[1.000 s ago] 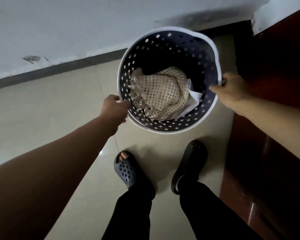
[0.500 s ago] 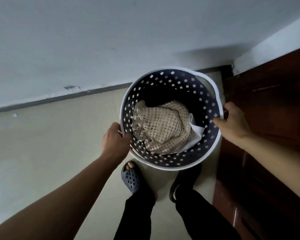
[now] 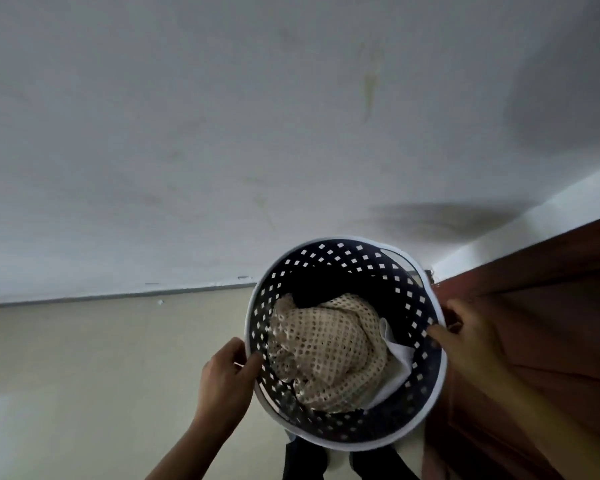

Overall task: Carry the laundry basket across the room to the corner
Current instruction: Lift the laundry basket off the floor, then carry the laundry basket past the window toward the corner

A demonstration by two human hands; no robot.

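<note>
A round dark-blue perforated laundry basket (image 3: 329,258) with a white rim hangs in front of me, above my legs. Inside lies a beige mesh cloth (image 3: 326,348) with a white cloth (image 3: 397,362) under its right side. My left hand (image 3: 227,379) grips the rim on the left. My right hand (image 3: 471,337) grips the rim on the right, thumb inside the basket wall.
A white wall (image 3: 257,133) fills the upper view, meeting the beige tiled floor (image 3: 84,375) at a grey skirting (image 3: 118,295). A dark red-brown wooden door (image 3: 551,323) stands close on the right. The room corner (image 3: 430,271) is just behind the basket.
The basket has come up and closer to me, now hiding my feet. The view has tilted up, so more wall shows. Both hands keep their hold on the rim.
</note>
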